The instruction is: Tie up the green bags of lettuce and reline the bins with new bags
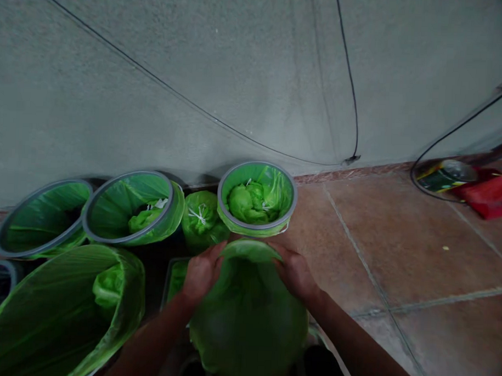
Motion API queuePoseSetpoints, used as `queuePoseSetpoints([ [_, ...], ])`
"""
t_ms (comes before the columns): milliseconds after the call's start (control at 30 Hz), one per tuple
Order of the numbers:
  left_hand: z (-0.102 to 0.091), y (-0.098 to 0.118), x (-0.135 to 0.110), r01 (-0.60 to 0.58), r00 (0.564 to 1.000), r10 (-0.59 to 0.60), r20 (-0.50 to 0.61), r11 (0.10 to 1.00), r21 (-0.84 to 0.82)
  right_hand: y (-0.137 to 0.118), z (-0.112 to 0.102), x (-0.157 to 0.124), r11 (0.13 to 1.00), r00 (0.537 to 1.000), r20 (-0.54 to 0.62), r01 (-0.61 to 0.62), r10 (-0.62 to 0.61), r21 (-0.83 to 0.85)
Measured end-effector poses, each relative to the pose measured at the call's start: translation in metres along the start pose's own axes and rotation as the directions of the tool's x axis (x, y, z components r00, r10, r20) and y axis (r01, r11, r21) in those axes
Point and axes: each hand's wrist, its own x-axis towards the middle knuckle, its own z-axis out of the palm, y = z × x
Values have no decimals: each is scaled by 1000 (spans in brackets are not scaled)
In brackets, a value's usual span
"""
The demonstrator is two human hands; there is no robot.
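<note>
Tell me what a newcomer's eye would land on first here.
First, the bright green bag at bottom centre, its far edge held by the left hand and the right hand. Just beyond it, a grey-rimmed bin holds bundled green plastic. At the far right, a red object stands out on the brown tiled floor.

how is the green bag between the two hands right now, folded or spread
Spread: the left hand and right hand hold opposite sides of the green bag, its plastic rounded out wide.
</note>
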Motion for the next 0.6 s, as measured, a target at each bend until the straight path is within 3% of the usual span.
queuePoseSetpoints([
  [67, -2, -5, -8, -27, 999, 28, -46, 1000, 15, 1, -1, 4, 984, 997, -23, -67, 72, 168],
  [167, -11, -9, -13, -89, 994, 90, -68, 996, 22, 2, -7, 5, 874, 973, -3, -208, 233, 440],
  [300, -24, 2, 8, -83, 994, 80, -74, 996, -27, -2, -15, -1, 641, 905, 254, -421, 341, 641],
  [367, -26, 12, 28, -80, 997, 80, 2, 995, -57, -4, -14, -3, 512, 859, 331, -501, 390, 698],
  [467, -20, 21, 55, -65, 975, 98, 202, 984, -165, -2, -8, -1, 384, 804, 326, -541, 497, 748],
  [533, -15, 21, 64, -28, 963, 94, 252, 967, -253, 2, -5, 1, 387, 780, 298, -555, 551, 736],
  [600, -12, 18, 64, 6, 975, 66, 214, 948, -319, 4, -3, 2, 481, 776, 194, -544, 600, 687],
])
